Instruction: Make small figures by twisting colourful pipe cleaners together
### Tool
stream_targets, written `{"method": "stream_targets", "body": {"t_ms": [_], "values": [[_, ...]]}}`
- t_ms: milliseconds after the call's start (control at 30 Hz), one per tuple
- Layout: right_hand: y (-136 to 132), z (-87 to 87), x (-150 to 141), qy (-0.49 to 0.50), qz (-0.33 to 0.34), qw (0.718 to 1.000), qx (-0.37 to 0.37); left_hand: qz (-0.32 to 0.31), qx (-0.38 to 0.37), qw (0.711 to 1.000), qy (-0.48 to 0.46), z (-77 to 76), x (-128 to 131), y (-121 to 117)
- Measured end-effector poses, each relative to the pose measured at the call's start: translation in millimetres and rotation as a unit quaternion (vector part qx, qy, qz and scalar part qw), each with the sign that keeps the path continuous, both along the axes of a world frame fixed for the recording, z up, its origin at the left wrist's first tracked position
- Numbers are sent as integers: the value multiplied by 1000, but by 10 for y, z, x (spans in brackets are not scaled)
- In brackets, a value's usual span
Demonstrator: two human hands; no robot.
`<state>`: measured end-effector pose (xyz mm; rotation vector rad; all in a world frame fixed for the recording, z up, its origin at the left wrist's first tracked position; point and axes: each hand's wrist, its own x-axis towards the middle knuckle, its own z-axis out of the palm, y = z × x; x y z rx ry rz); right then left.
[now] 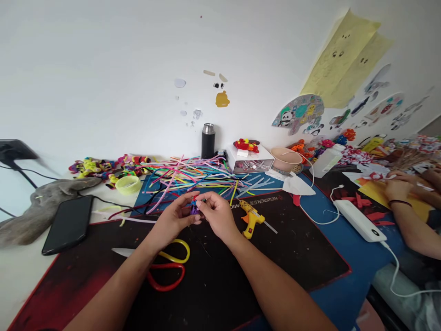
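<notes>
Between my two hands, over the dark mat, is a small purple, blue and red figure [195,209] that looks made of pipe cleaners. My left hand [176,215] grips it from the left, thumb at its lower end. My right hand [214,212] pinches its upper right side, and the fingers of both hands hide part of it. Under my left forearm lie scissors [179,273] with one yellow and one red handle. A yellow glue gun [253,221] with a glue stick in its back rests just right of my right hand.
Loose pipe cleaners [186,172] are heaped behind my hands. A black flask [208,142] and a white box [251,158] stand by the wall. A phone [68,224] lies left, a white power bank [360,220] right. A co-worker's hand [398,186] handles paper at far right.
</notes>
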<state>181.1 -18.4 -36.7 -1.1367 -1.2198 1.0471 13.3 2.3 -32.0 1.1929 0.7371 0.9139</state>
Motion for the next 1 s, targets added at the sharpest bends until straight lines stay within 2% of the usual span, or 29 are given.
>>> {"method": "stream_targets", "body": {"t_ms": [400, 700, 1000], "values": [[10, -46, -3, 10, 7, 1000, 9, 4, -11, 1000, -1, 14, -22, 11], [-21, 60, 11, 16, -17, 1000, 15, 7, -6, 1000, -4, 44, -33, 9], [-1, -12, 35, 22, -19, 1000, 12, 7, -24, 1000, -18, 24, -44, 9]]}}
